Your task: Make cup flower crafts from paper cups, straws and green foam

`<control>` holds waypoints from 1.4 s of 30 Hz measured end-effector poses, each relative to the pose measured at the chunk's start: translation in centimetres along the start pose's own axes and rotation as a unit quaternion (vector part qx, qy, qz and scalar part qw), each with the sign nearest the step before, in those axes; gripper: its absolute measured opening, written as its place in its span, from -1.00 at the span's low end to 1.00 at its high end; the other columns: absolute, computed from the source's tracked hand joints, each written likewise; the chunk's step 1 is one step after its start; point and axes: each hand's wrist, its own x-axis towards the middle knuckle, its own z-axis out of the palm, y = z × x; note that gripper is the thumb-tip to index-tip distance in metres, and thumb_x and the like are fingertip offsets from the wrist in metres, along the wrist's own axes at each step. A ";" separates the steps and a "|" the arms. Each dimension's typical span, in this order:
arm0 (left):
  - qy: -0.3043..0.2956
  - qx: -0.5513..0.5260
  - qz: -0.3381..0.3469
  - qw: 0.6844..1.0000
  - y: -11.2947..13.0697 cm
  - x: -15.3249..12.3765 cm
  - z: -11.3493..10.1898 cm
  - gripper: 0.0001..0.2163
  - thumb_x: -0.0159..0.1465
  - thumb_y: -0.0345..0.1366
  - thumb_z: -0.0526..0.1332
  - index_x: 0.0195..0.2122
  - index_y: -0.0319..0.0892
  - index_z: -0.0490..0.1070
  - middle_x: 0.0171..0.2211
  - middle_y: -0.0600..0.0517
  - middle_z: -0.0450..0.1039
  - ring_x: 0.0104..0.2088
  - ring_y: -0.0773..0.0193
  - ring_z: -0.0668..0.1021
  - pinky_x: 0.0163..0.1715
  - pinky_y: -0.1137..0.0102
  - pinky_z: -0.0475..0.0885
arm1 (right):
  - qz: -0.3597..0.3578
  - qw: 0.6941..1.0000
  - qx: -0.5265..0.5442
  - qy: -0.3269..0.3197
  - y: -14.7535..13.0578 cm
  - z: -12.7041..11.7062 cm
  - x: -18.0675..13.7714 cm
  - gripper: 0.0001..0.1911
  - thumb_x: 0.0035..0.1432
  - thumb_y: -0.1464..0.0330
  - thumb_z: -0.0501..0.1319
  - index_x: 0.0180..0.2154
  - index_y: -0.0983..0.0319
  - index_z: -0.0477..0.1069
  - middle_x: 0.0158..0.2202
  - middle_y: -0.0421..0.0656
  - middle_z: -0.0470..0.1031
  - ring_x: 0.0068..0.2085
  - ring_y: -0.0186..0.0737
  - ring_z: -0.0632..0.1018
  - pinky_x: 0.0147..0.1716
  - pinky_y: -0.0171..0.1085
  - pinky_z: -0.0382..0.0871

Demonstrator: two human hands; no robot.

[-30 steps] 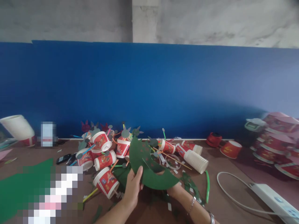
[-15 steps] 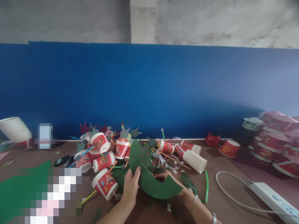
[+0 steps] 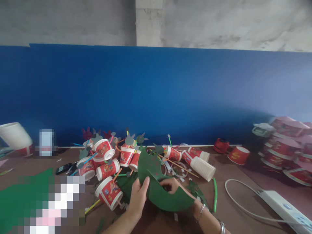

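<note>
My left hand pinches a curved sheet of dark green paper by its left part, thumb on the near face and fingers behind. A large rounded bite is cut out of the sheet's upper right side. In that opening is my right hand, fingers curled round scissors. Only a thin blade shows against the paper; the handles are hidden by fingers and sheet. Green paper scraps lie right of my right hand. A red paper cup with a stick through it lies left of my left hand.
Several red paper cups with straws and paper animal heads crowd the back. Stacked white-sided cups lie right of centre. A power strip with its cable, a green straw and piled cups are right; green sheets are left.
The green paper has shifted slightly right and turned a little in my hands. My right hand now shows more through the cut-out, and less of the blade is visible.
</note>
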 end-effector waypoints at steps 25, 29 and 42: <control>0.016 -0.012 0.009 1.000 -0.2 0.3 -0.3 -0.58 0.04 -0.01 0.29 -0.19 -0.23 0.45 -0.54 0.05 0.47 -0.59 0.34 0.43 -0.59 0.50 0.29 | 0.028 0.998 -0.015 0.056 0.4 1.0 0.2 -0.77 -0.09 0.31 0.22 -0.45 0.30 0.59 -0.61 -0.19 0.47 -0.58 -0.33 0.38 -0.57 -0.38 0.25; -0.005 -0.017 0.003 1.000 -0.1 0.1 -0.1 -0.59 0.06 -0.03 0.27 -0.18 -0.23 0.43 -0.56 0.08 0.42 -0.62 0.39 0.38 -0.64 0.53 0.24 | 0.016 0.999 -0.008 0.049 0.9 1.0 0.5 -0.77 -0.11 0.30 0.23 -0.44 0.30 0.58 -0.61 -0.21 0.45 -0.56 -0.32 0.39 -0.54 -0.37 0.28; -0.006 0.007 -0.010 1.000 -0.1 0.2 0.0 -0.64 0.02 0.02 0.27 -0.42 -0.22 0.37 -0.65 0.19 0.18 -0.70 0.52 0.16 -0.76 0.60 -0.01 | 0.013 0.997 0.046 0.053 -0.5 0.8 0.2 -0.73 -0.10 0.23 0.25 -0.45 0.30 0.58 -0.50 -0.12 0.57 -0.46 -0.15 0.51 -0.43 -0.29 0.38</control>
